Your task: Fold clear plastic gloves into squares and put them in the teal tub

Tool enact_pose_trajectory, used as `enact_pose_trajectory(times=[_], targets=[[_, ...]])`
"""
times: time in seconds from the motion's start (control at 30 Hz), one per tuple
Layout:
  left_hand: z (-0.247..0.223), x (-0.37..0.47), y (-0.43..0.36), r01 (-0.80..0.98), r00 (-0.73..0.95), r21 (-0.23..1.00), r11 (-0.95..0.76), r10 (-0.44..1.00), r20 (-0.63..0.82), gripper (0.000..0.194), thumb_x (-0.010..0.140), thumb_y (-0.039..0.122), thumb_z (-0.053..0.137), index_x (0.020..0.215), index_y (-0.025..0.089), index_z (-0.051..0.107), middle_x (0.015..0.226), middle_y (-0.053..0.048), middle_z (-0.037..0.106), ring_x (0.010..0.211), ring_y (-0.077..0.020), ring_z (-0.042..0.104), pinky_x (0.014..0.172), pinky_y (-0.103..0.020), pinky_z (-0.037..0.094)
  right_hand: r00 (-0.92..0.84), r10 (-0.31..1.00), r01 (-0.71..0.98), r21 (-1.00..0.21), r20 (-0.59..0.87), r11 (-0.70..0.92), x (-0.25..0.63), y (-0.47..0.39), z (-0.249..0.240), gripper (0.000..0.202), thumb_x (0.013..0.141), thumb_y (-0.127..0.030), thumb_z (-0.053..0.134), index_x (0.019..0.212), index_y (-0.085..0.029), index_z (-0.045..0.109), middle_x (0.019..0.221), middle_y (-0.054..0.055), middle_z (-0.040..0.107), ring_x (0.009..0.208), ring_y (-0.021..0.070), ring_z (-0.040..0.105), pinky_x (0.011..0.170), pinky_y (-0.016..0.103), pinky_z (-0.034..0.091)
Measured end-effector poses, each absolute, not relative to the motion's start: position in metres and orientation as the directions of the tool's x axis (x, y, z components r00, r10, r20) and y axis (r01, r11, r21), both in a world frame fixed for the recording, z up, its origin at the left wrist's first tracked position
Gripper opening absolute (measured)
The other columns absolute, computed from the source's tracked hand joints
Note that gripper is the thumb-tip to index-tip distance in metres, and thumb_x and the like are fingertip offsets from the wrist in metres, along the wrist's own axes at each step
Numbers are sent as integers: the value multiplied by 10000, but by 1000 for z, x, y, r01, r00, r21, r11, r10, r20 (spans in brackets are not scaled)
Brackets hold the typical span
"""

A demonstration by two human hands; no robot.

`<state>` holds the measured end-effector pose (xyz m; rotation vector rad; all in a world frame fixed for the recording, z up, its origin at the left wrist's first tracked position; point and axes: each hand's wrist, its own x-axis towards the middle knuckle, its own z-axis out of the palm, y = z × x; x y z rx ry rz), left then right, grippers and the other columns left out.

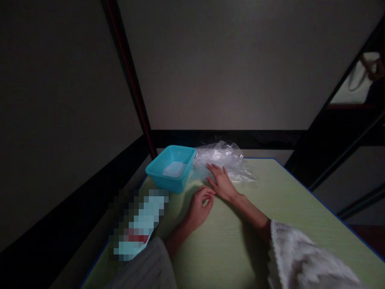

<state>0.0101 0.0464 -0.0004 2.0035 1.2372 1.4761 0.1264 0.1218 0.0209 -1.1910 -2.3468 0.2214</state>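
Note:
My left hand (202, 204) is over the middle of the table, its fingers curled and the thumb and fingertips close together. Whether anything small is between them cannot be made out. Just right of it, my right hand (221, 184) has its fingers spread, the tips at the near edge of a crumpled clear plastic bag (221, 155). A turquoise plastic basket (171, 181) stands behind and left of my left hand, with a white item (174, 169) lying inside.
The pale green table (228, 257) has a blue edge. At its left side lies a blurred-out light item (141, 224) with a red patch. Walls stand behind and left. A white bag (356, 82) rests on a shelf at right.

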Motion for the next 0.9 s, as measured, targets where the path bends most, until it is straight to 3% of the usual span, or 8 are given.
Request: enact_pose_trajectory(times=[0.17, 0.37, 0.5, 0.6, 0.8, 0.9], targets=[[-2, 5, 51, 332, 39, 805, -492, 860, 509, 209, 729, 4, 470, 854, 169, 497, 780, -21, 649, 706, -127, 667, 584, -191, 512, -454, 810, 681, -442, 371, 584, 129, 120, 21, 404, 814, -161, 373, 1208, -161, 461, 1289, 111, 511, 1214, 210, 429, 1032, 507, 216], [-6, -2, 57, 363, -44, 788, -497, 836, 547, 189, 732, 18, 452, 845, 160, 504, 871, -47, 611, 759, -137, 655, 622, -226, 531, -437, 811, 663, -470, 388, 582, 129, 127, 19, 453, 707, -81, 396, 1138, -128, 530, 1209, 134, 563, 1154, 229, 482, 1033, 461, 247], [-6, -2, 53, 468, -46, 709, -528, 786, 616, 231, 732, 4, 416, 828, 166, 550, 985, -81, 550, 967, -178, 586, 789, -320, 522, -465, 793, 651, -454, 394, 608, 130, 129, 18, 491, 632, -34, 396, 1081, -137, 566, 1205, 123, 559, 1156, 228, 473, 1031, 453, 258], [-2, 0, 47, 553, 51, 618, -558, 763, 644, 327, 688, -24, 444, 904, 176, 587, 1071, -93, 541, 1064, -208, 533, 913, -389, 462, -489, 786, 656, -434, 379, 618, 129, 129, 18, 487, 620, -20, 396, 1056, -147, 574, 1272, 125, 516, 1206, 236, 427, 1039, 505, 207], [2, 3, 44, 687, 247, 458, -564, 774, 583, 303, 739, 59, 515, 1008, 178, 586, 1148, -108, 583, 1137, -247, 494, 1018, -525, 325, -529, 785, 680, -391, 324, 620, 128, 128, 16, 519, 602, 10, 407, 1076, -118, 575, 1274, 146, 522, 1245, 256, 385, 1036, 522, 194], [0, 1, 46, 739, 285, 404, -539, 793, 538, 261, 786, 105, 498, 1025, 169, 581, 1173, -117, 582, 1161, -240, 483, 1026, -533, 304, -541, 782, 685, -375, 311, 624, 129, 129, 16, 537, 605, 23, 404, 1094, -117, 573, 1229, 144, 560, 1254, 258, 373, 1039, 524, 181]])
